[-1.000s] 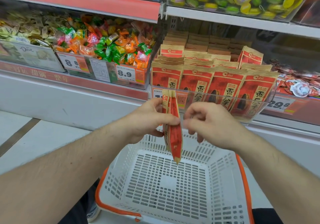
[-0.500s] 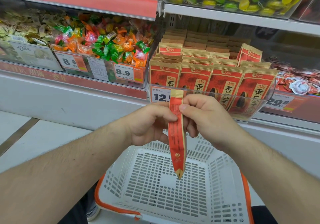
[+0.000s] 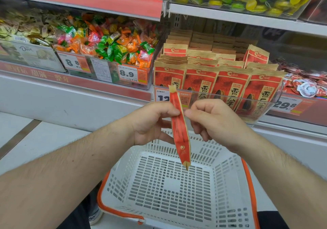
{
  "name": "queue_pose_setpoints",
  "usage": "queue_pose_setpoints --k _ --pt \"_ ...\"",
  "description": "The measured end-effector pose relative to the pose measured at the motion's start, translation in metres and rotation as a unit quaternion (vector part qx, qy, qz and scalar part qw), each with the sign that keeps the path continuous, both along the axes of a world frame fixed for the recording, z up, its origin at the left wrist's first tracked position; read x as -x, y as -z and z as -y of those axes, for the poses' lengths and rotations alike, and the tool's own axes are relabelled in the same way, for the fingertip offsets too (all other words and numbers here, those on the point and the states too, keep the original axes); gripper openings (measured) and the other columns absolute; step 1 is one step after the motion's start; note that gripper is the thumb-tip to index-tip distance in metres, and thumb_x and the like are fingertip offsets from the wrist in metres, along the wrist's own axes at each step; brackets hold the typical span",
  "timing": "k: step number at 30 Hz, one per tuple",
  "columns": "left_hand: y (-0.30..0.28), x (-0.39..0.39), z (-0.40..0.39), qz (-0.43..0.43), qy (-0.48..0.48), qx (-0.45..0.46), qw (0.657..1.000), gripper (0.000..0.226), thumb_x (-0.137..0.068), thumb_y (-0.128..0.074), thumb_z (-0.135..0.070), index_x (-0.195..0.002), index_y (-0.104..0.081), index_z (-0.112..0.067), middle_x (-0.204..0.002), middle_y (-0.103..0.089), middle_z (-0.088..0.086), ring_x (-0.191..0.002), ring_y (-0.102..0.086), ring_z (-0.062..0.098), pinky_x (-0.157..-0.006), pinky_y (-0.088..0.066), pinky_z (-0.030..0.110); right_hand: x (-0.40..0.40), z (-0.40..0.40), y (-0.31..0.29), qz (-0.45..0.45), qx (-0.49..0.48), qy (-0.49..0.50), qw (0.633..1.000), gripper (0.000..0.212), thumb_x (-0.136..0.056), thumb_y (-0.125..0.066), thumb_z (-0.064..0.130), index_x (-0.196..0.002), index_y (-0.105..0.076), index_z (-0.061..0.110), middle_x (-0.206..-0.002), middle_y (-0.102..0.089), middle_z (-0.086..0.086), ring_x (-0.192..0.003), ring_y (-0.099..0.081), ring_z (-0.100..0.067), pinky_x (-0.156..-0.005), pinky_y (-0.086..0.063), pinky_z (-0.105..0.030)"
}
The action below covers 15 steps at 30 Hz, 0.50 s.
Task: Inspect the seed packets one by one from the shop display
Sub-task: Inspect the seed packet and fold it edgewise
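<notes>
Packet now edge-on to camera, one packet only; a second ago two showed between the hands. Top end has risen toward 12 o'clock, tail hanging over the basket. Judgement: mid-turn, side seam under inspection. Left hand pinches its left edge, thumb and fingers curled; right hand pinches the right edge likewise. Packet: flat kraft paper, red print, crimped ends. Basket: white perforated plastic, orange rim. Display bin at 1 o'clock, clear plastic, upright matching packets.
</notes>
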<state>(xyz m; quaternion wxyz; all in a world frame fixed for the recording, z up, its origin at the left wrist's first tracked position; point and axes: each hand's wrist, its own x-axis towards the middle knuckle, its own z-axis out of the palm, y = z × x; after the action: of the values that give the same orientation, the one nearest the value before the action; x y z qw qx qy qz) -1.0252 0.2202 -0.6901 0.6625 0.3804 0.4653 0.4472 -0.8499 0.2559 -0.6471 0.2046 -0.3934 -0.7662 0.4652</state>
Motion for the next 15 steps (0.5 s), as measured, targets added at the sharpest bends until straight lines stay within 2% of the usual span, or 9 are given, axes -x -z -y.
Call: queue_pose_setpoints --k 2,4,7,9,13,15 --pt "-0.0043 0.0030 0.0006 0.011 -0.030 0.010 0.999 0.047 -0.064 -0.067 -0.017 -0.109 -0.060 -0.006 -0.090 -0.066 0.012 -0.084 -0.063 0.027 -0.063 -0.058 0.042 -0.0070 -0.0013 -0.0063 0.100 -0.006 -0.054 0.994 0.039 -0.086 -0.066 0.033 -0.060 -0.058 0.005 -0.053 -0.060 -0.006 -0.044 -0.050 -0.017 -0.048 -0.041 -0.029" --pt "-0.0068 0.0061 0.0007 0.030 -0.051 0.016 0.998 0.047 -0.062 -0.067 -0.021 -0.107 -0.059 -0.006 -0.098 -0.063 0.017 -0.094 -0.060 0.034 -0.065 -0.060 0.045 -0.0096 0.0008 -0.0094 0.201 -0.023 -0.105 0.974 0.037 -0.081 -0.072 0.040 -0.064 -0.064 0.007 -0.058 -0.066 -0.006 -0.049 -0.056 -0.015 -0.052 -0.048 -0.037" --pt "-0.0087 0.0083 0.0003 0.053 -0.068 0.011 0.996 0.030 -0.063 -0.067 -0.019 -0.091 -0.061 -0.010 -0.106 -0.060 0.017 -0.102 -0.058 0.037 -0.075 -0.057 0.052 -0.0074 0.0064 -0.0074 0.234 -0.042 -0.145 0.960 0.026 -0.085 -0.073 0.033 -0.066 -0.069 0.014 -0.062 -0.067 -0.003 -0.053 -0.060 -0.019 -0.059 -0.054 -0.045" --pt "-0.0092 0.0089 0.0003 0.055 -0.073 0.010 0.996 0.028 -0.063 -0.066 -0.018 -0.090 -0.059 -0.012 -0.109 -0.060 0.016 -0.102 -0.058 0.036 -0.078 -0.056 0.054 -0.0069 0.0072 -0.0071 0.229 -0.036 -0.160 0.959 0.024 -0.091 -0.068 0.025 -0.071 -0.069 0.011 -0.065 -0.070 -0.003 -0.055 -0.065 -0.022 -0.059 -0.055 -0.042" --pt "-0.0092 0.0087 0.0013 0.059 -0.068 0.020 0.996 0.028 -0.063 -0.062 -0.020 -0.089 -0.058 -0.012 -0.111 -0.060 0.016 -0.101 -0.058 0.036 -0.079 -0.056 0.056 -0.0096 0.0042 -0.0088 0.243 -0.030 -0.187 0.951 0.024 -0.097 -0.061 0.019 -0.084 -0.069 0.001 -0.050 -0.061 0.017 -0.048 -0.059 -0.005 -0.053 -0.047 -0.025" --pt "-0.0084 0.0084 0.0016 0.059 -0.064 0.022 0.996 0.026 -0.064 -0.061 -0.020 -0.088 -0.058 -0.012 -0.112 -0.060 0.016 -0.102 -0.057 0.037 -0.082 -0.055 0.058 -0.0102 0.0035 -0.0084 0.248 -0.028 -0.193 0.949 0.024 -0.098 -0.059 0.018 -0.084 -0.068 0.000 -0.048 -0.059 0.021 -0.045 -0.054 0.000 -0.049 -0.041 -0.017"
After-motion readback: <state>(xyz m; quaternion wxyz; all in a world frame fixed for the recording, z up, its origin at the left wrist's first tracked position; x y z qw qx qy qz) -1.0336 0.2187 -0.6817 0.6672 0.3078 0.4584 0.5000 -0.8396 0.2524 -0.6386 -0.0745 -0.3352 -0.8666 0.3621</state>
